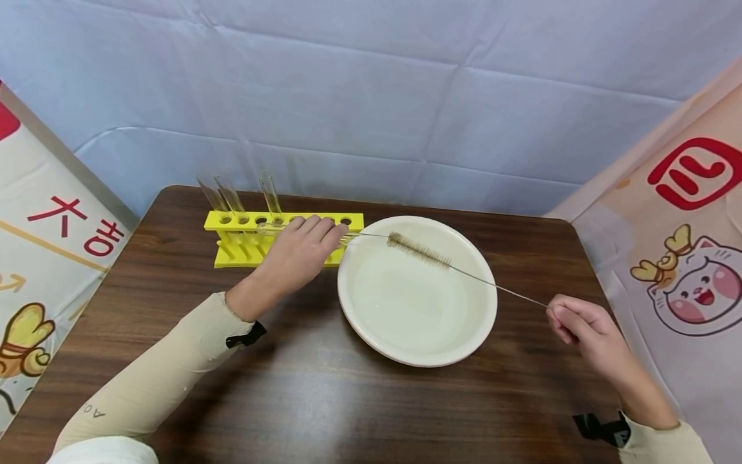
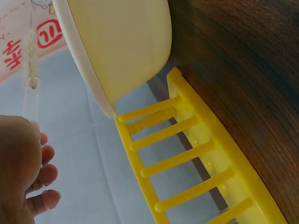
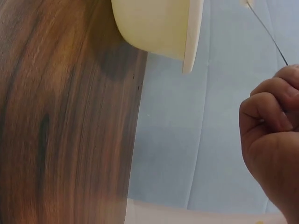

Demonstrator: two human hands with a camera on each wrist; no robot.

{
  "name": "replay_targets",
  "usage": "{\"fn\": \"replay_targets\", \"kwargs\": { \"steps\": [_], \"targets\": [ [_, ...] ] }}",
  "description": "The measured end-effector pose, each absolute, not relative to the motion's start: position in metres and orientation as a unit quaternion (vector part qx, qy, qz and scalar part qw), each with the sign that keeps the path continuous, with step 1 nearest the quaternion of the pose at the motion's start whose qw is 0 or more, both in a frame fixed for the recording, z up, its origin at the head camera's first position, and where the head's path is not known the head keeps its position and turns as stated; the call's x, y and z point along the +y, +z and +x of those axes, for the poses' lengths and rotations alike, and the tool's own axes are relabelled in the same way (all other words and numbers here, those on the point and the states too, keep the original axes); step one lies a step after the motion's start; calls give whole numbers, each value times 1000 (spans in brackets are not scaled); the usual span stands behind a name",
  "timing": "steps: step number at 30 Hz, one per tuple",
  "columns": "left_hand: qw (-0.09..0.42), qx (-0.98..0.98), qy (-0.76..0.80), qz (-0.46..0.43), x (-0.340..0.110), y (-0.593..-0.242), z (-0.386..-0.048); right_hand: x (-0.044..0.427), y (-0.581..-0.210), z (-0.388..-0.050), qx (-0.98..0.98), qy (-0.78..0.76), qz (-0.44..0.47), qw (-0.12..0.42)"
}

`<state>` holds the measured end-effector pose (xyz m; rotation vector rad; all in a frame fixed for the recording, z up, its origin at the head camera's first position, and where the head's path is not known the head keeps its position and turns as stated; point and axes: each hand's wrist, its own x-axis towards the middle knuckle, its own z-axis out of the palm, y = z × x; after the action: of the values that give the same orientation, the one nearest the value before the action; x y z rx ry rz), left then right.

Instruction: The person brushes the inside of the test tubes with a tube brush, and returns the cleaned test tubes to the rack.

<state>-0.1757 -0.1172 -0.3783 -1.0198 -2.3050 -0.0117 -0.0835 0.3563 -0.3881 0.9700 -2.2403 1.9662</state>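
Note:
In the head view my left hand grips a clear glass tube, lying roughly level in front of the yellow rack. My right hand pinches the far end of a thin wire brush. The brush's bristles stand over the white basin, outside the tube, and its bare tip reaches the tube's mouth. The left wrist view has the bristles beside the tube in my left hand. Curled fingers of my right hand hold the wire.
Three glass tubes stand in the back left of the rack, leaning. The basin is right of the rack, on a dark wooden table. A pale blue cloth hangs behind, with printed cloths at both sides.

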Motion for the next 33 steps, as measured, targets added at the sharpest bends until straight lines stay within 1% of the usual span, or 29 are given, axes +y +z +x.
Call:
{"fn": "replay_targets", "kwargs": {
  "steps": [4,9,12,14,20,27,30,33],
  "targets": [
    [298,-873,-8,-385,-118,-378,-175,359,-391,-83,-733,597,326,9],
    [296,-872,-19,-390,-118,-377,-177,363,-385,-88,-731,571,373,-5],
    [290,-872,-25,-394,-119,-377,-177,367,-379,-90,-765,517,383,-4],
    [286,-871,-29,-399,-120,-377,-177,369,-375,-91,-802,462,379,12],
    [276,-863,-36,-423,-121,-376,-176,365,-366,-92,-891,304,329,78],
    [275,-857,-43,-434,-115,-376,-174,357,-365,-93,-913,237,303,139],
    [268,-855,-38,-442,-110,-376,-172,351,-365,-94,-921,200,297,155],
    [268,-856,-34,-441,-105,-377,-171,344,-365,-96,-928,167,293,156]
  ]
}}
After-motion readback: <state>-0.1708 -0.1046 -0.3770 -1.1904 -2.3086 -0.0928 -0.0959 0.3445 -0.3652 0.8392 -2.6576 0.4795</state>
